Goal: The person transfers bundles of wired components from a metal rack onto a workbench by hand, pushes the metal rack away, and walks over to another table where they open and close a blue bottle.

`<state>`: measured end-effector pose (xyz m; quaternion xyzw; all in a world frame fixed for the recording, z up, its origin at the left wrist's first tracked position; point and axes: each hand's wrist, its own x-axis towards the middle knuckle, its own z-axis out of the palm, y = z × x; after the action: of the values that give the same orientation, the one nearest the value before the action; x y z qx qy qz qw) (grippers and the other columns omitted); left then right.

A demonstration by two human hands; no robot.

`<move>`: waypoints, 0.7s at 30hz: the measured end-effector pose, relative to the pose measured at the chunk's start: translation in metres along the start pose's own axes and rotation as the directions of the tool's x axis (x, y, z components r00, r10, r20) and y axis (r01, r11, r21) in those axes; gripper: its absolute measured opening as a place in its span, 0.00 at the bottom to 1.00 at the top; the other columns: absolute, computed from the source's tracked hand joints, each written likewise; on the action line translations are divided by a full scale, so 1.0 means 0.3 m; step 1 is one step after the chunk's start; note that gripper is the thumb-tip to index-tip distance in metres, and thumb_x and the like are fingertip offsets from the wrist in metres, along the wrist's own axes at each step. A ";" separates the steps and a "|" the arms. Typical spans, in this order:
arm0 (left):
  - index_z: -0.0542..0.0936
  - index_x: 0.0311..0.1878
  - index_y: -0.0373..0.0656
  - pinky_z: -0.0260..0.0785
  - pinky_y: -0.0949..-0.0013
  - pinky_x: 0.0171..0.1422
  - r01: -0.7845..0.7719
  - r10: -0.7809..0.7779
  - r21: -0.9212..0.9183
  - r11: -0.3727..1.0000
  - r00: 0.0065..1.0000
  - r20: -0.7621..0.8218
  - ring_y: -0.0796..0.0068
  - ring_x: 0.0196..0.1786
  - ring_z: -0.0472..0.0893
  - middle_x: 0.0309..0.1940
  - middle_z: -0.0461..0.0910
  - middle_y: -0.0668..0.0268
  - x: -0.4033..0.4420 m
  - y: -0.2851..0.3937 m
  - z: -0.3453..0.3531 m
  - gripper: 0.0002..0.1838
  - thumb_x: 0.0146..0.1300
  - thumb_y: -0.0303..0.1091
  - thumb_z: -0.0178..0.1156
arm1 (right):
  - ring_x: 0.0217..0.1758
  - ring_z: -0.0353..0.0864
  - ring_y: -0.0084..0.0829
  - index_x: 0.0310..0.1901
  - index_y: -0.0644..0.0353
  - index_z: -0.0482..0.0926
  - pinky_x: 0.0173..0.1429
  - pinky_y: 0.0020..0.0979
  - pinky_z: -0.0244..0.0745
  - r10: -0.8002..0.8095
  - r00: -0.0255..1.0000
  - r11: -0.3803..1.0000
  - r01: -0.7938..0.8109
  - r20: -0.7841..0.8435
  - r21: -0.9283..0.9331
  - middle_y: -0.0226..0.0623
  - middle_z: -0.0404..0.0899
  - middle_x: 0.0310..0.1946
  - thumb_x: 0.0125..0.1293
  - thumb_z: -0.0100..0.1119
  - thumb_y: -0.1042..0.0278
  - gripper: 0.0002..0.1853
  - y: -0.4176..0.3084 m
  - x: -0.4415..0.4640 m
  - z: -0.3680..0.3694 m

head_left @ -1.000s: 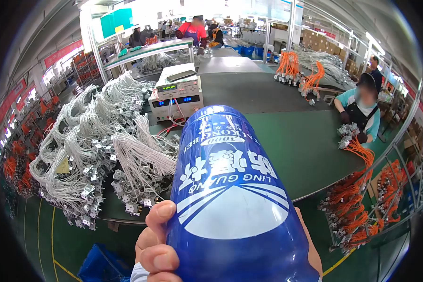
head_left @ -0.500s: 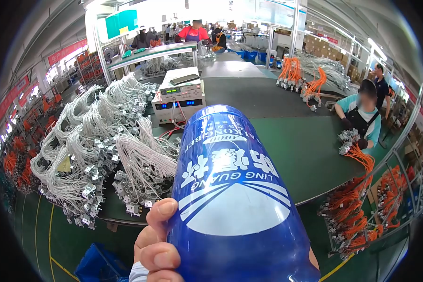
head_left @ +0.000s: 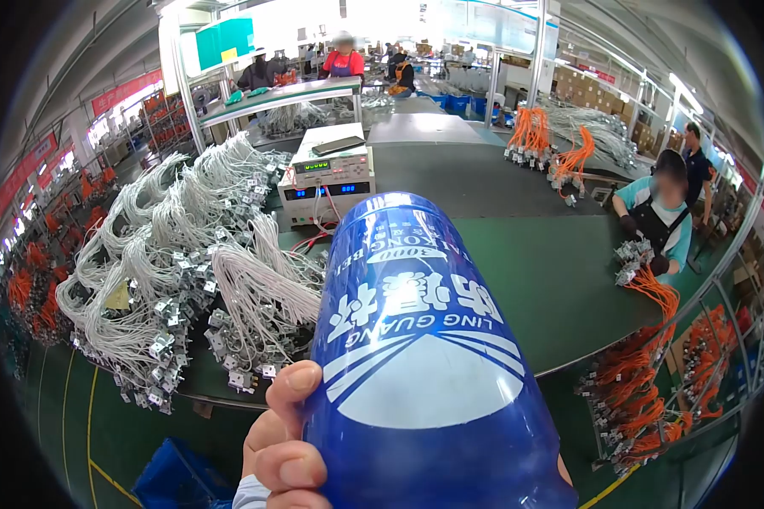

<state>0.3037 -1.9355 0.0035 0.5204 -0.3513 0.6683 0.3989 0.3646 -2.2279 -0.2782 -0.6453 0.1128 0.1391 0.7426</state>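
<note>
A large translucent blue water bottle (head_left: 424, 382) with white print fills the lower middle of the view, its lettering upside down and its base pointing away from me. My left hand (head_left: 289, 441) grips it along the left side, fingers curled onto the near surface. Of my right hand (head_left: 564, 471), only a sliver of skin shows against the bottle's lower right edge; its fingers are hidden behind the bottle. The bottle's mouth end is out of view below.
Bundles of white cables (head_left: 144, 271) with metal connectors cover the table's left side. Behind the bottle stand stacked test instruments (head_left: 327, 182) with lit displays. At right, a person (head_left: 658, 212) handles orange cables (head_left: 654, 297). A blue bin (head_left: 178, 475) sits on the floor below the table.
The bottle and both hands keep nearly the same place. The background has shifted slightly with my head. The person at right has moved slightly.
</note>
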 end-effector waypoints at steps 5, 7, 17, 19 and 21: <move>0.62 0.71 0.58 0.53 0.39 0.75 0.103 -0.107 -0.110 0.989 0.994 -0.027 0.53 0.73 0.59 0.71 0.60 0.64 -0.080 -0.008 -0.042 0.27 0.71 0.51 0.46 | 0.25 0.70 0.18 0.33 0.63 0.78 0.29 0.22 0.64 0.006 1.000 1.000 -0.006 0.023 -0.007 0.27 0.75 0.25 0.53 0.61 0.81 0.05 -0.003 -0.002 0.005; 0.64 0.71 0.56 0.50 0.39 0.76 0.159 -0.167 -0.167 0.973 0.985 -0.038 0.48 0.74 0.56 0.71 0.59 0.63 -0.125 -0.003 -0.059 0.27 0.72 0.53 0.42 | 0.25 0.70 0.19 0.34 0.63 0.79 0.30 0.22 0.66 0.007 0.999 1.000 -0.006 0.031 -0.017 0.27 0.75 0.25 0.53 0.61 0.80 0.06 -0.009 -0.011 0.006; 0.66 0.66 0.40 0.63 0.46 0.70 0.522 -0.510 -0.093 0.848 0.851 0.125 0.44 0.65 0.71 0.62 0.70 0.47 -0.230 -0.136 -0.121 0.33 0.66 0.55 0.46 | 0.29 0.74 0.16 0.44 0.67 0.81 0.34 0.19 0.69 -0.196 0.980 0.967 0.198 0.028 -0.160 0.28 0.80 0.32 0.59 0.64 0.75 0.11 -0.174 -0.075 0.067; 0.64 0.66 0.38 0.63 0.46 0.68 0.462 -0.435 -0.136 0.877 0.881 0.184 0.43 0.64 0.71 0.62 0.68 0.42 -0.257 -0.207 -0.079 0.39 0.53 0.48 0.63 | 0.36 0.77 0.18 0.46 0.66 0.81 0.41 0.21 0.73 -0.367 0.928 0.924 0.355 -0.067 -0.143 0.28 0.81 0.34 0.59 0.64 0.78 0.12 -0.272 -0.113 0.147; 0.62 0.65 0.37 0.63 0.46 0.65 0.399 -0.354 -0.165 0.902 0.903 0.245 0.43 0.63 0.71 0.61 0.67 0.37 -0.293 -0.266 -0.055 0.50 0.41 0.42 0.79 | 0.37 0.76 0.18 0.46 0.66 0.81 0.44 0.21 0.72 -0.471 0.880 0.846 0.470 0.057 -0.253 0.27 0.81 0.35 0.60 0.64 0.78 0.11 -0.258 -0.054 0.077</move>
<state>0.3810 -1.9010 -0.0813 0.6005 -0.3525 0.4786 0.5349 0.3763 -2.2161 -0.1975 -0.7450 -0.0652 -0.0357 0.6629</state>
